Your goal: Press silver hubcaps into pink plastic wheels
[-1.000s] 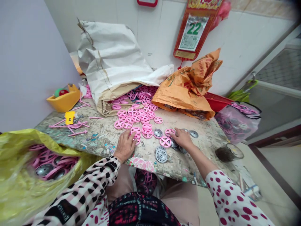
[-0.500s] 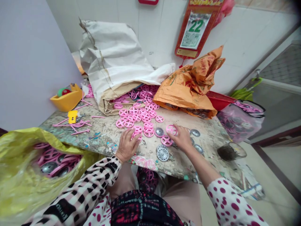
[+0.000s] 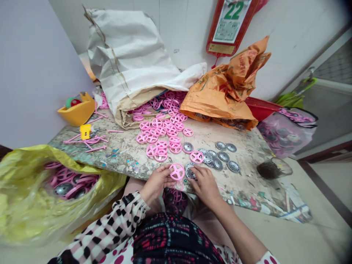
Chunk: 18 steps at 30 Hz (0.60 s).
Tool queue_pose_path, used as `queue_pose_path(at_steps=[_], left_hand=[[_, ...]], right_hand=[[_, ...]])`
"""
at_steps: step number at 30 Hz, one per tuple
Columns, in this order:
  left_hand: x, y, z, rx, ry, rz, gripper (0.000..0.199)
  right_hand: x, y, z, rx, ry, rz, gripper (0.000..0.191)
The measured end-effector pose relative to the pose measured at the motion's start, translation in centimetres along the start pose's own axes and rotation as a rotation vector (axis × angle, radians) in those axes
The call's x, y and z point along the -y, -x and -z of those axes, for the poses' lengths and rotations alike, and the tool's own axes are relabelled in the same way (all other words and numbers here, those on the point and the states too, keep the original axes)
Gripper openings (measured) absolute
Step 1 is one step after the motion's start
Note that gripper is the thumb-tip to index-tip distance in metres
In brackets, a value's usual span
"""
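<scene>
Between the thumb and fingers of my left hand [image 3: 159, 180] is a pink spoked wheel ring [image 3: 176, 172], held near the table's front edge. My right hand [image 3: 205, 185] is closed at a grey wheel disc [image 3: 190, 171], its thumb and fingertips at the disc's right side. The disc appears to rest on the table. Just beyond it lies another pink ring [image 3: 197, 157], close to several loose grey discs [image 3: 217, 164]. A single grey disc [image 3: 188, 147] sits beside the heap of pink rings [image 3: 161, 128].
A white sack [image 3: 132, 55] spills pink rings, and an orange bag [image 3: 220, 102] holds grey discs. Pink rods [image 3: 96, 148] lie left, near a yellow container [image 3: 78, 112]. A yellow bag [image 3: 24, 183] of wheels hangs front left. A dark-bottomed cup [image 3: 273, 168] stands right.
My left hand has come back from the pink pile to the front edge with a pink ring. My right hand has moved from a pink ring down to the grey disc.
</scene>
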<state>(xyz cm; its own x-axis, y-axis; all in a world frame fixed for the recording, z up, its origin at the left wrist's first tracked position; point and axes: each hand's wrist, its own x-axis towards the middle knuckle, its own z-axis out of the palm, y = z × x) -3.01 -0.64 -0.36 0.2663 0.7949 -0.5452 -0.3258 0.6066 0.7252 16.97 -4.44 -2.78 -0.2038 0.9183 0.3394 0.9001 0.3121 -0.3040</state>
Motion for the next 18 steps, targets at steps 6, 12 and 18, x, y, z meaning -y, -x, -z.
queue_pose_path(at_steps=[6, 12, 18], left_hand=[[0.7, -0.6, 0.6, -0.007, 0.090, 0.028, 0.017], [0.9, -0.6, 0.9, 0.046, 0.072, 0.017, 0.018], [1.1, 0.6, -0.1, 0.192, 0.165, 0.020, 0.026]], right_hand=[[-0.6, 0.1, -0.5, 0.070, 0.193, 0.007, 0.037], [0.1, -0.8, 0.6, -0.167, -0.105, -0.149, 0.034], [4.1, -1.8, 0.2, -0.262, -0.636, -0.358, 0.027]])
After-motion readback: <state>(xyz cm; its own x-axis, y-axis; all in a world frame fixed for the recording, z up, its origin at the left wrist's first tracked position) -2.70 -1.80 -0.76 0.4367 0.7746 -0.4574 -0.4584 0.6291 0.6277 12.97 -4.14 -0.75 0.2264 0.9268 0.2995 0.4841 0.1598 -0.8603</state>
